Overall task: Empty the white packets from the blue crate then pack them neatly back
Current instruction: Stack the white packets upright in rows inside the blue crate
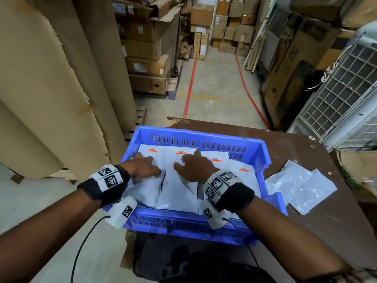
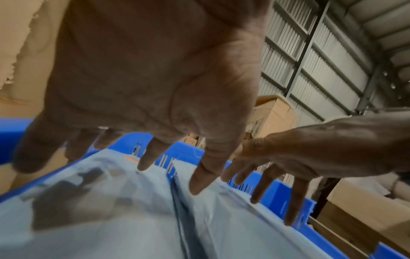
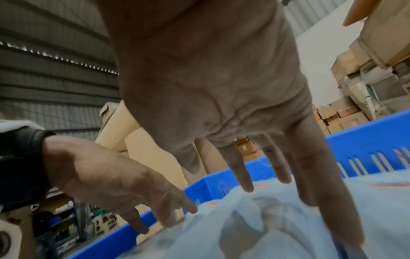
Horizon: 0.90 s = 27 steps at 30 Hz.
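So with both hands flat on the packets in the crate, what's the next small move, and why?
Probably reach the right hand over to the loose packets lying on the table right of the blue crate and bring one in. The packets in the crate already lie in a row under both open palms, the left hand included, while those outside are still unpacked.

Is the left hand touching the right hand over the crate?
Apart. The head view shows white packet between the left hand and right hand; the left wrist view shows a clear gap between their fingers above the blue crate.
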Available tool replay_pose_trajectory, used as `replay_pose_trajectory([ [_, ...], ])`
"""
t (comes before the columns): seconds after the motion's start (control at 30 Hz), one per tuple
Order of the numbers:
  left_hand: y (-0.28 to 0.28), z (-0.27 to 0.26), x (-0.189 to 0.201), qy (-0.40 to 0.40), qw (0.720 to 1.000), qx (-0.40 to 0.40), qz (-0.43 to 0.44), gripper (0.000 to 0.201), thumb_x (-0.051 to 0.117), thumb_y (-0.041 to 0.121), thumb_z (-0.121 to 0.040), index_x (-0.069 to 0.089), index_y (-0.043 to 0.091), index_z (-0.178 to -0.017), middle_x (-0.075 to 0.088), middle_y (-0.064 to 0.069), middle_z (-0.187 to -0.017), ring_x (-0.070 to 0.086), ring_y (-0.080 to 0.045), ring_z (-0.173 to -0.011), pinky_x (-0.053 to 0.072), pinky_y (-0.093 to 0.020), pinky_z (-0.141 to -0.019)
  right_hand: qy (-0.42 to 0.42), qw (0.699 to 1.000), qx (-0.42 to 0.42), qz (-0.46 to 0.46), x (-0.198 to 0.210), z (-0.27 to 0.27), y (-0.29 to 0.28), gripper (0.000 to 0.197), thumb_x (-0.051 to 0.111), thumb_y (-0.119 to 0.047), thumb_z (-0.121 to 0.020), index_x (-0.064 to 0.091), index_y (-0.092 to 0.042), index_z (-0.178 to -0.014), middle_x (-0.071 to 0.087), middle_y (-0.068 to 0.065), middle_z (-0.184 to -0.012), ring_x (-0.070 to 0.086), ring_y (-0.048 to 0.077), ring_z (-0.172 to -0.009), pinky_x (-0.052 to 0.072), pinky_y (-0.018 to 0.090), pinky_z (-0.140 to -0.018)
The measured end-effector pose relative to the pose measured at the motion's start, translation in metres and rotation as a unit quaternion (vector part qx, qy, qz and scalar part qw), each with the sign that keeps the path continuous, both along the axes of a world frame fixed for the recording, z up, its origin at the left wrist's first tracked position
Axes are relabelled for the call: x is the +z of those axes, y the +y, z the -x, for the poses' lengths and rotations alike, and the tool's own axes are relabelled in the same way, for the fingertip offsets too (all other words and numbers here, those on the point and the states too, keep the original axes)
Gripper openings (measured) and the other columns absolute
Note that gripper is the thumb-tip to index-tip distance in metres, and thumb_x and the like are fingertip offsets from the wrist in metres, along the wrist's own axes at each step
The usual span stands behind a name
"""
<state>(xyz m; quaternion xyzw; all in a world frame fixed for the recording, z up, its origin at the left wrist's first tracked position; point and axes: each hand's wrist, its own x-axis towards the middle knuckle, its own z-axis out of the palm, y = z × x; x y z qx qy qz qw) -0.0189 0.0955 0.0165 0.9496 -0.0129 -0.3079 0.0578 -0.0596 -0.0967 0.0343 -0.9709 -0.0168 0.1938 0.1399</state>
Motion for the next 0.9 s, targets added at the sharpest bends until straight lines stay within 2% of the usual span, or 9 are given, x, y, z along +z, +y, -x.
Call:
replay_pose_trajectory([
  [0.03,0.001,-0.004,0.005,-0.003,1.0,-0.022,-0.005,0.086,0.059,0.054,-0.081,0.021,0.03,-0.154,0.009,-0.009,-0.162,0.01,-0.029,-0.15,0.022,-0.042,-0.117,0.001,1.0,0.021,0.006,0.002,-0.004,-0.002,0.066,0.052,-0.055,-0.094,0.04,-0.019,-0.147,0.029,0.019,-0.151,0.041,0.04,-0.134,0.04,0.046,-0.107],
  [0.1,0.001,-0.009,0.012,0.009,0.996,-0.084,-0.042,0.1,0.068,0.037,-0.082,0.003,0.029,-0.157,-0.004,-0.003,-0.165,0.003,-0.029,-0.151,0.02,-0.043,-0.119,0.031,0.996,0.082,0.011,0.004,-0.011,-0.006,0.091,0.07,-0.052,-0.082,0.022,-0.027,-0.155,0.018,0.013,-0.158,0.024,0.037,-0.144,0.034,0.05,-0.111],
  [0.17,-0.002,-0.009,0.015,0.035,0.986,-0.136,-0.094,0.119,0.078,0.035,-0.076,-0.01,0.029,-0.156,-0.015,0.001,-0.164,-0.005,-0.028,-0.152,0.015,-0.043,-0.121,0.063,0.991,0.117,0.019,0.001,-0.013,-0.006,0.113,0.081,-0.053,-0.072,0.009,-0.032,-0.157,0.008,0.008,-0.162,0.015,0.032,-0.149,0.03,0.053,-0.113],
  [0.27,-0.004,-0.01,0.003,0.054,0.973,-0.172,-0.142,0.138,0.088,0.039,-0.064,-0.015,0.027,-0.155,-0.02,-0.003,-0.163,-0.009,-0.027,-0.151,0.013,-0.045,-0.122,0.091,0.988,0.12,0.034,-0.016,-0.012,-0.002,0.132,0.085,-0.058,-0.064,-0.004,-0.031,-0.157,-0.008,0.008,-0.165,0.001,0.03,-0.152,0.022,0.058,-0.118],
  [0.37,-0.002,-0.009,-0.008,0.067,0.97,-0.178,-0.151,0.142,0.09,0.039,-0.062,-0.017,0.027,-0.155,-0.023,-0.006,-0.162,-0.005,-0.027,-0.152,0.018,-0.046,-0.121,0.113,0.986,0.111,0.052,-0.031,-0.013,-0.001,0.135,0.082,-0.064,-0.063,-0.008,-0.031,-0.157,-0.017,0.007,-0.164,-0.004,0.028,-0.153,0.018,0.056,-0.12],
  [0.5,0.0,-0.007,-0.015,0.073,0.971,-0.185,-0.131,0.142,0.09,0.039,-0.062,-0.017,0.027,-0.155,-0.024,-0.006,-0.161,0.002,-0.027,-0.152,0.025,-0.046,-0.119,0.133,0.982,0.117,0.064,-0.03,-0.013,-0.002,0.131,0.08,-0.065,-0.066,-0.009,-0.03,-0.157,-0.016,0.008,-0.164,0.002,0.028,-0.153,0.019,0.051,-0.12],
  [0.63,0.001,-0.007,-0.02,0.08,0.972,-0.185,-0.119,0.14,0.09,0.038,-0.062,-0.014,0.028,-0.155,-0.021,-0.006,-0.162,0.003,-0.028,-0.152,0.023,-0.045,-0.12,0.135,0.979,0.126,0.083,-0.03,-0.013,0.005,0.131,0.081,-0.063,-0.067,-0.007,-0.027,-0.157,-0.014,0.012,-0.164,0.003,0.032,-0.152,0.019,0.051,-0.121],
  [0.73,0.002,-0.007,-0.021,0.086,0.975,-0.173,-0.11,0.137,0.09,0.037,-0.063,-0.011,0.03,-0.156,-0.018,-0.003,-0.163,-0.002,-0.029,-0.152,0.018,-0.045,-0.121,0.134,0.979,0.125,0.09,-0.031,-0.012,0.009,0.132,0.082,-0.061,-0.066,-0.007,-0.025,-0.158,-0.012,0.014,-0.164,0.005,0.034,-0.152,0.022,0.053,-0.119],
  [0.9,-0.004,-0.006,-0.019,0.074,0.973,-0.176,-0.131,0.135,0.089,0.039,-0.063,-0.007,0.029,-0.157,-0.011,-0.004,-0.165,-0.002,-0.03,-0.151,0.018,-0.049,-0.121,0.122,0.982,0.121,0.082,-0.025,-0.007,0.008,0.127,0.081,-0.059,-0.069,-0.002,-0.023,-0.158,-0.005,0.015,-0.164,0.008,0.035,-0.151,0.025,0.054,-0.117],
])
